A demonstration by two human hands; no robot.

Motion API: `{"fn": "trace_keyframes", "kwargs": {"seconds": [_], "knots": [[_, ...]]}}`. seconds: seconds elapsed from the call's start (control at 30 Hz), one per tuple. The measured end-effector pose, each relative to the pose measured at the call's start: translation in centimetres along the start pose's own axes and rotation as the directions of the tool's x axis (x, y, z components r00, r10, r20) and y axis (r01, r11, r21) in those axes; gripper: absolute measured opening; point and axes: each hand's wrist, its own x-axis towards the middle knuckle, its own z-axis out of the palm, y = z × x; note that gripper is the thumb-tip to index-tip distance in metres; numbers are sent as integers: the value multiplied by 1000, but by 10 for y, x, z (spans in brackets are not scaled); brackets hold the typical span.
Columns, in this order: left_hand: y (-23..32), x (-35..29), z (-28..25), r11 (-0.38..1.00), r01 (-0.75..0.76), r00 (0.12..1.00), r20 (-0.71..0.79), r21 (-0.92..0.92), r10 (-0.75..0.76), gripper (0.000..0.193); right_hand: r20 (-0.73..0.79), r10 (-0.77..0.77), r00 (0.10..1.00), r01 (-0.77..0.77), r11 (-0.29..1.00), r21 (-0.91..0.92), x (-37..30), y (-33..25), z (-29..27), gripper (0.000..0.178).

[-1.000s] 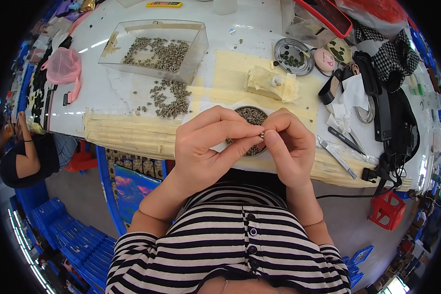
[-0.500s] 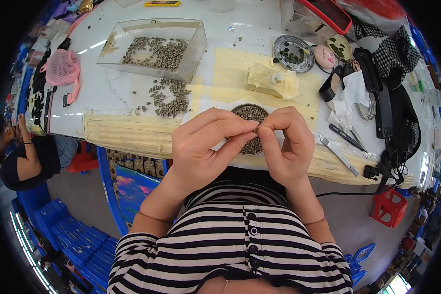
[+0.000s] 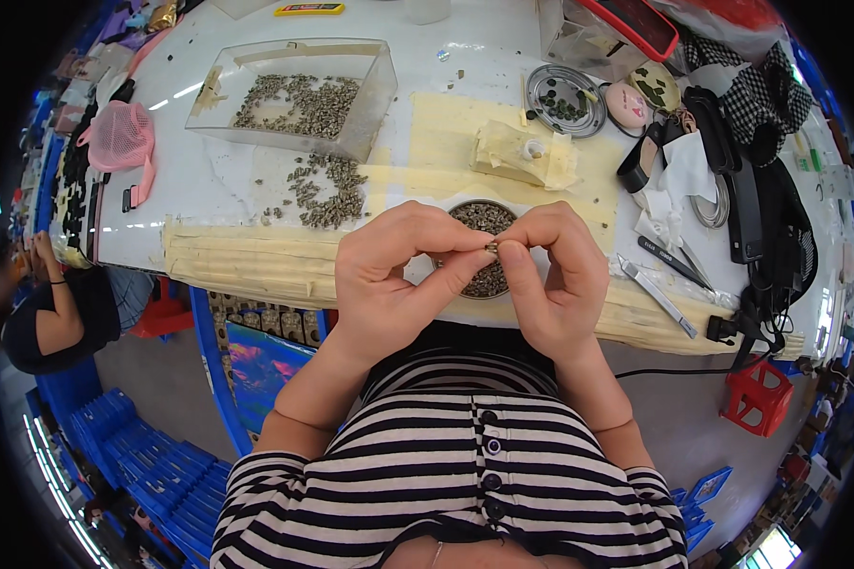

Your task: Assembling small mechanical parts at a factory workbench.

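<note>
My left hand [image 3: 399,270] and my right hand [image 3: 555,275] meet fingertip to fingertip over a round tin [image 3: 484,202] full of small metal parts [image 3: 479,218]. Between the pinched thumbs and forefingers sits one tiny metal part [image 3: 491,248], of which only a bit shows. Both hands seem to grip it. The rest of the fingers are curled in. A clear plastic box [image 3: 375,100] with many similar parts stands farther back on the left, and a loose pile of the parts [image 3: 327,192] lies in front of it.
Behind my hands sits a tape-wrapped block [image 3: 522,156]. To the right are a round dish with dark bits [image 3: 566,102], tweezers [image 3: 674,261], a craft knife [image 3: 658,299] and black straps [image 3: 745,213]. A pink mesh pouch [image 3: 121,136] lies at left. Another person [image 3: 52,313] sits beyond the left edge.
My fingertips have shifted slightly at the pinch, and the tiny metal part shows a little more between them. The left fingers are a bit straighter. Nothing else on the table has moved.
</note>
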Motion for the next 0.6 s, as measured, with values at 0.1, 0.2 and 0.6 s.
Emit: {"fn": "trace_keyframes", "kwargs": {"seconds": [0.1,0.2,0.6], "knots": [[-3,-1,1,999,22,1000,-11,-44,-22,19,4,10,1000,-10,1000,17,0,0,0,4],[-3,0,1,999,20,1000,-11,-41,-20,19,12,23,1000,-23,999,28,0,-1,-1,4],[-3,-1,0,998,28,1000,0,-53,-28,20,-12,-5,1000,4,1000,-23,1,-1,-3,3]]}}
